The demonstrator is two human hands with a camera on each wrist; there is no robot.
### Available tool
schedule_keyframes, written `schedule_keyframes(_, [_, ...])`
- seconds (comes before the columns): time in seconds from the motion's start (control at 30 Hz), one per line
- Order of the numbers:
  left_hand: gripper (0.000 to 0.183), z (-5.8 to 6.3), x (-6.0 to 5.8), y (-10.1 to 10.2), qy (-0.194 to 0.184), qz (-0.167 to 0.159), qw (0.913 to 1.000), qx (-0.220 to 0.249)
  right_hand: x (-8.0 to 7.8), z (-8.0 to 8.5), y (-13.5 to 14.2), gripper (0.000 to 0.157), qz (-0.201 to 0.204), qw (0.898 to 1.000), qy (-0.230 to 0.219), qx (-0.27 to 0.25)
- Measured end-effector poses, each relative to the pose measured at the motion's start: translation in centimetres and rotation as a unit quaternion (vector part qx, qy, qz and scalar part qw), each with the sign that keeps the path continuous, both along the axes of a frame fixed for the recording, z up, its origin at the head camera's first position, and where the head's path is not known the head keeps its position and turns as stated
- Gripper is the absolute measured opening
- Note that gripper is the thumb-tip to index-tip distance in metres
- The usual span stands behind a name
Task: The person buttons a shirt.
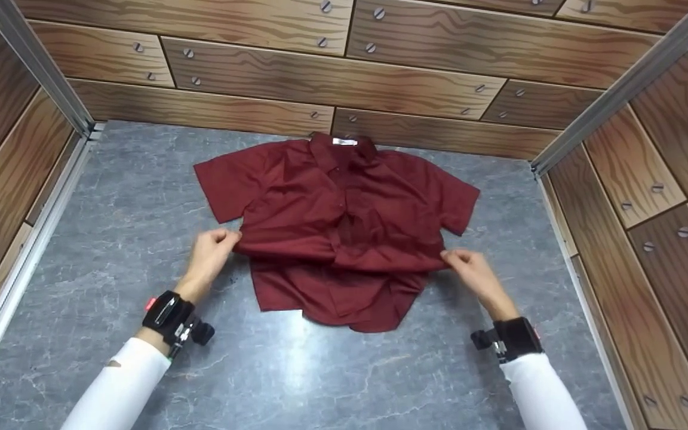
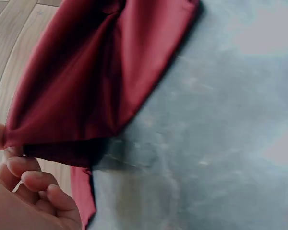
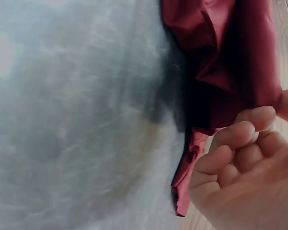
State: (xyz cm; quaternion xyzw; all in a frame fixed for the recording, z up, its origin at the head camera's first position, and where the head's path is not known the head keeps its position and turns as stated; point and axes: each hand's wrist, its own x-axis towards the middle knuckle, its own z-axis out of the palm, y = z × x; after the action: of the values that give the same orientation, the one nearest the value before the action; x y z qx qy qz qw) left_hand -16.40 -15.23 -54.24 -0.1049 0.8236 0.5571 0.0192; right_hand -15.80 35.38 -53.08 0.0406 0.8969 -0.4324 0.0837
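Note:
A dark red short-sleeved shirt [image 1: 296, 185] lies on the grey surface, its collar toward the back wall and a white label inside the neck. My left hand [image 1: 209, 257] pinches the shirt's left side between thumb and fingers, below the sleeve. On the opposite side, my right hand [image 1: 474, 272] pinches the other edge at about the same height. Between the two hands the cloth is drawn up into a raised fold across the body. Below that fold the shirt's hem [image 1: 338, 298] spreads toward me. Both wrist views show the thumb and fingers at the cloth edge.
The grey marbled surface [image 1: 296, 382] extends around the shirt. Wood-patterned walls [image 1: 260, 65] stand at the back and both sides, with metal rails [image 1: 39, 65] at the corners. Black wrist cameras [image 1: 171, 316] are strapped to both wrists.

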Motion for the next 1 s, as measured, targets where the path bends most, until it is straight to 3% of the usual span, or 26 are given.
schedule_keyframes(0.13, [0.032,-0.8,0.9,-0.5,-0.035,-0.043,0.997,-0.055,0.6,-0.5,0.3,0.031,0.054,0.997,-0.048,0.001])
schedule_keyframes(0.27, [0.032,-1.4,1.5,-0.8,-0.037,-0.072,0.9922,-0.095,0.8,-0.7,0.3,0.035,0.094,0.992,-0.08,0.006])
schedule_keyframes(0.4, [0.033,-1.7,1.6,-0.9,-0.026,-0.082,0.9962,-0.014,1.2,0.1,-0.3,0.031,0.058,0.996,-0.053,-0.037])
schedule_keyframes(0.5, [0.028,-1.8,1.6,-0.9,-0.022,-0.112,0.992,0.054,1.7,1.2,-1.0,0.029,0.046,0.995,-0.03,-0.089])
schedule_keyframes(0.63, [0.03,-2.2,1.1,-0.7,0.012,-0.142,0.9877,0.065,1.5,1.6,-1.7,0.033,0.077,0.994,0.017,-0.081])
schedule_keyframes(0.73, [0.026,-2.2,-0.7,0.1,0.063,-0.11,0.9905,0.055,-0.6,0.6,-2.1,0.031,0.068,0.993,0.08,-0.051])
schedule_keyframes(0.87, [0.028,-0.5,-4.8,1.9,0.107,-0.029,0.9939,0.005,-5.6,0.2,-3.0,0.029,0.001,0.991,0.129,-0.017])
schedule_keyframes(1.0, [0.034,1.5,-8.8,3.2,0.061,0.025,0.9978,-0.005,-10.0,1.4,-4.0,0.036,-0.072,0.992,0.104,-0.018])
